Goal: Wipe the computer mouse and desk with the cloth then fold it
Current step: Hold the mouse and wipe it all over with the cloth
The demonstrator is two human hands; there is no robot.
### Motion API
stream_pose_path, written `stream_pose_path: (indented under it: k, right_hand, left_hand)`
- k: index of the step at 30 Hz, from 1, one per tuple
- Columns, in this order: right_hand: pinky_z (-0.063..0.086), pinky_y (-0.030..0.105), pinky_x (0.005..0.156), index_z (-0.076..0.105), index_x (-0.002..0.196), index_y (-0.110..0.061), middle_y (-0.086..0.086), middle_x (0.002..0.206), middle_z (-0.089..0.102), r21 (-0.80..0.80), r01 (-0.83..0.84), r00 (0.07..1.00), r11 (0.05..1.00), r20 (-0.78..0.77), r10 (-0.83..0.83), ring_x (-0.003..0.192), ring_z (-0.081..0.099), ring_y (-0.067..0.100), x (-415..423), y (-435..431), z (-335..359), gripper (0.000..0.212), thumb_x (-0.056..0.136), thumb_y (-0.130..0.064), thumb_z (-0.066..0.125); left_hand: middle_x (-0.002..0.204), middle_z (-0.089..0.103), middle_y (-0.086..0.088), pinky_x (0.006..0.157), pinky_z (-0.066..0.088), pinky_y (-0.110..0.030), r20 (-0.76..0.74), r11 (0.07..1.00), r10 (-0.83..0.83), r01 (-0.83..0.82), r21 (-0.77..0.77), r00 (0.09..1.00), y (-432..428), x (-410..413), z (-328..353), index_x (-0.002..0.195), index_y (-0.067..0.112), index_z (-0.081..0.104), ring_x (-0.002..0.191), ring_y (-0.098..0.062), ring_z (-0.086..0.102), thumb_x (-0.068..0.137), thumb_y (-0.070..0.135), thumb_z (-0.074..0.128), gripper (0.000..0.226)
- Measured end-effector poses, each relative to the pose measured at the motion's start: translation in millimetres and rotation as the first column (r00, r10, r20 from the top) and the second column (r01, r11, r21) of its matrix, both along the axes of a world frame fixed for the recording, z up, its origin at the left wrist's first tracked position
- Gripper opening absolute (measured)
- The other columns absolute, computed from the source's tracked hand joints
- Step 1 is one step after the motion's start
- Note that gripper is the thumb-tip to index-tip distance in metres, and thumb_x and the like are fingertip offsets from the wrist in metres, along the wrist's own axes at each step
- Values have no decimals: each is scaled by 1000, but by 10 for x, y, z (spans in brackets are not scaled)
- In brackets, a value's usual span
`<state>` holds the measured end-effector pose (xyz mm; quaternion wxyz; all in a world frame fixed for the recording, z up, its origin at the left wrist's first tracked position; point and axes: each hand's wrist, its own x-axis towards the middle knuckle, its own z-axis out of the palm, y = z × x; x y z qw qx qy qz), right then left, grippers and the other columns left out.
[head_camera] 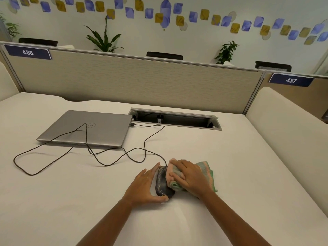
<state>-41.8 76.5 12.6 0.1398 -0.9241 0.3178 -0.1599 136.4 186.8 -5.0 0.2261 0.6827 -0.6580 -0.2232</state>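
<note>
Cable well: a hatch (174, 119) sunk into the white desk (230, 157) stands open near the partition, with dark cords and a plug just visible inside.
Laptop: a closed silver Dell laptop (85, 128) lies flat left of the hatch; a black cable (85, 150) plugged into its right edge loops across the lid and desk to the mouse.
Mouse: a black computer mouse (162, 181) sits on the desk in front of the person, between both hands.
Left hand: the left hand (145, 185) cups the mouse's left flank, fingers stretched along its side, thumb pressed at its near end, steadying rather than lifting it.
Cloth: a bunched pink-and-green striped cloth (204, 171) covers the mouse's right side and trails onto the desk.
Right hand: the right hand (190, 176) lies palm down over the cloth, fingers curled into its folds, pressing it against the mouse.
</note>
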Motion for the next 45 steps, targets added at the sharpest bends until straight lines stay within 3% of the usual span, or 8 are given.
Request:
stream_pose_path:
  k: [9,16,24,28,31,36,40,45]
  right_hand:
    - [36,41,93,37,136,-24,7,129,53,-120,364,910,924,-166,-380,113,50,28,250,-157,-32,47,96,-48,30]
    - [42,38,78,58,117,-17,8,101,68,-173,294,954,940,-12,-300,91,60,30,-6,192,-45,51,91,-50,29]
    - [41,24,72,68,100,-15,1,88,73,153,-16,993,988,118,-2,79,62,16,-358,487,149,41,85,-45,44]
    - [39,3,68,68,95,-19,-16,79,66,279,115,914,953,347,-212,75,59,-6,-288,439,356,34,85,-43,45]
    - [44,7,62,61,100,-21,-9,77,66,314,234,849,920,395,-351,72,62,1,-44,278,538,22,93,-38,49]
    - [50,43,88,45,113,-21,8,101,67,325,352,893,878,165,-419,93,64,26,461,31,612,34,92,-48,42]
    - [34,49,103,45,126,-26,8,126,56,253,403,912,880,-190,-364,115,50,30,637,-3,356,51,88,-59,39]
    - [32,52,104,42,130,-40,9,135,46,234,351,925,907,-236,-298,123,42,33,554,75,239,53,84,-66,38]
  left_hand:
    - [155,16,14,120,7,-29,-2,999,36,-36,3,999,16,-8,-36,147,30,1,143,-13,19,53,78,51,117]
    - [155,18,11,120,7,-28,0,1000,30,-30,-3,1000,13,-18,-25,147,27,2,142,-12,20,52,79,49,118]
    - [154,22,10,119,14,-33,-4,999,35,-35,-15,999,34,-44,15,147,25,4,141,-17,24,63,67,67,114]
    - [155,21,11,119,14,-35,-3,999,47,-47,10,999,32,-33,12,147,26,3,142,-20,21,64,64,69,113]
    - [154,23,9,119,17,-36,-2,999,41,-41,2,999,24,-22,2,147,25,4,140,-21,24,64,62,71,113]
    - [152,29,8,117,20,-34,-21,999,45,-45,-4,999,24,-25,25,147,24,5,138,-19,29,57,70,65,118]
    - [143,40,11,111,27,-29,-67,996,46,-51,-75,997,35,-49,60,146,25,11,126,-14,41,49,75,57,118]
    - [147,35,11,113,29,-29,-123,994,56,-68,-90,991,24,-26,36,143,22,18,132,-9,35,49,69,65,116]
